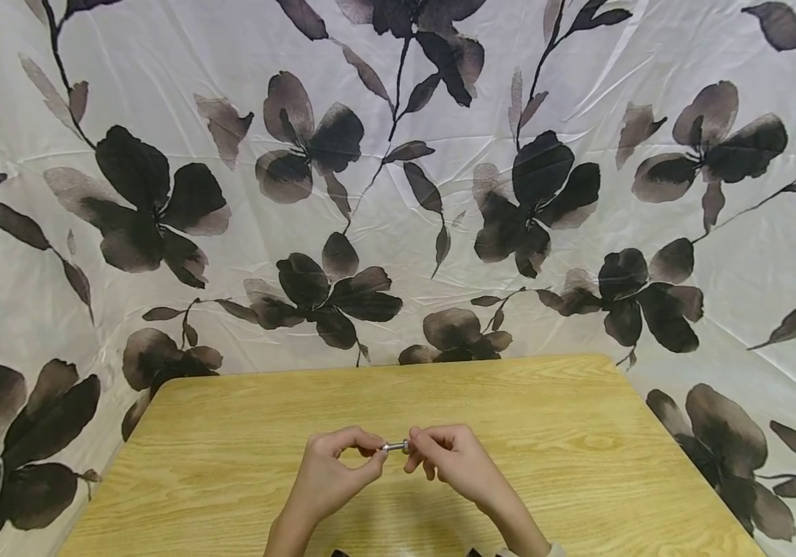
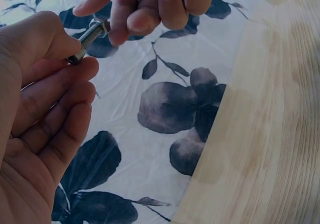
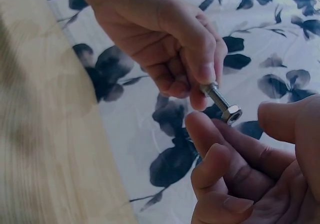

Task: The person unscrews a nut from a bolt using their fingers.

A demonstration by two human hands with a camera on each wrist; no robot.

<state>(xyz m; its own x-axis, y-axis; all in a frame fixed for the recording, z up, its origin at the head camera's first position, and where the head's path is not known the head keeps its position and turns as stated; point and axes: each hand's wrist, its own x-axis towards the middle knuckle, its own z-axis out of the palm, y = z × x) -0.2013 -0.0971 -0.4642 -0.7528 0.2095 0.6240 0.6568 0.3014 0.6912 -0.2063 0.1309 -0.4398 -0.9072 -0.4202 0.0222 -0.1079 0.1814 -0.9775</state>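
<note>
Between the thumb and index finger of my left hand [image 1: 333,473] one end of a silver metal bolt [image 1: 394,446] is pinched, and its threaded shank points toward the right hand. A hex nut [image 3: 232,114] sits at the shank's far end, plain in both wrist views. My right hand [image 1: 459,462] is beside that nut with bent, loose fingers. In the right wrist view its thumb [image 3: 277,120] stands apart from the nut, while a fingertip lies right at the nut's side. The left fingers hide the pinched end of the bolt. Both hands are raised over the table.
A light wood-grain table [image 1: 244,433] with rounded far corners lies below the hands. Behind and along its sides hangs a white cloth [image 1: 425,232] with dark flowers and leaves.
</note>
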